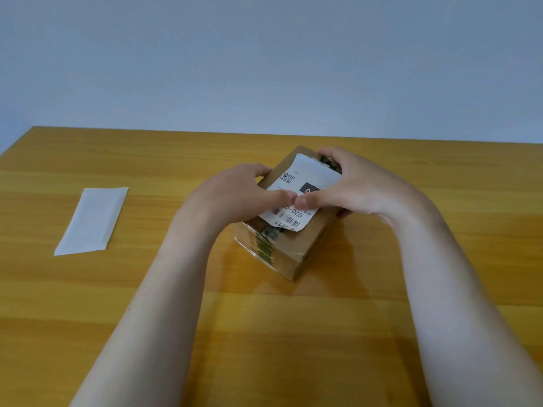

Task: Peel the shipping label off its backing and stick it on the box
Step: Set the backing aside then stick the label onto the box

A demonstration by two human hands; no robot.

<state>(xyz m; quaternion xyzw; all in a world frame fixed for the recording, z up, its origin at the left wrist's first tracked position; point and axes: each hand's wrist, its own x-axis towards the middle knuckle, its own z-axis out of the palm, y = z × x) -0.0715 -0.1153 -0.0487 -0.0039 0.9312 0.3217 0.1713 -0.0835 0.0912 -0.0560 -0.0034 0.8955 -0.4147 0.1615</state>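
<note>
Cardboard box (296, 254), paper label (305, 177) w/ thumbs pressing

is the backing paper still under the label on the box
No, the backing paper lies alone on the table far left of the box, while both thumbs press the label onto the box top.

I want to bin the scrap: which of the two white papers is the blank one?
The backing sheet, lying alone on the table left of the box. The label under both thumbs shows printed barcodes.
</note>
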